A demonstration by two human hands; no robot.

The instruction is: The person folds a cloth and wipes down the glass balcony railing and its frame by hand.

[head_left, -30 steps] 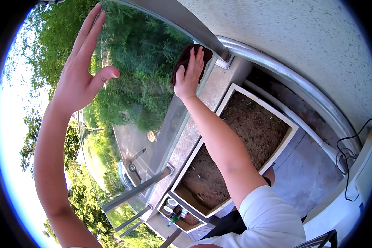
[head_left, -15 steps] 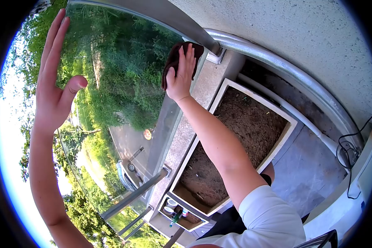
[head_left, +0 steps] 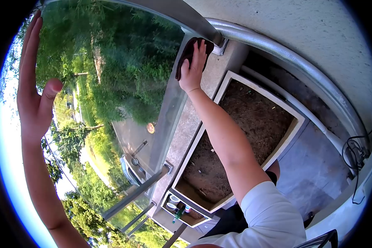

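My right hand point(head_left: 193, 71) lies on a folded dark brown cloth point(head_left: 187, 56), pressing it against the glass panel point(head_left: 124, 78) near its lower corner, beside a metal post point(head_left: 208, 31). Its fingers stretch over the cloth and the thumb sits at the near side. My left hand point(head_left: 33, 109) is raised at the far left, fingers straight and thumb apart, with nothing in it. It is by the outer edge of the glass; whether it touches the pane I cannot tell.
A rectangular planter of soil point(head_left: 291, 134) stands under my right arm. A smaller box point(head_left: 175, 221) holds cups and a green bottle point(head_left: 178, 214). A concrete ledge point(head_left: 182, 138) runs below the glass. Silver-wrapped pipes point(head_left: 285, 51) and black cables point(head_left: 353, 155) follow the wall.
My right hand and the cloth have shifted right in view, closer to the post and the ledge. My left hand has moved further left, still open.
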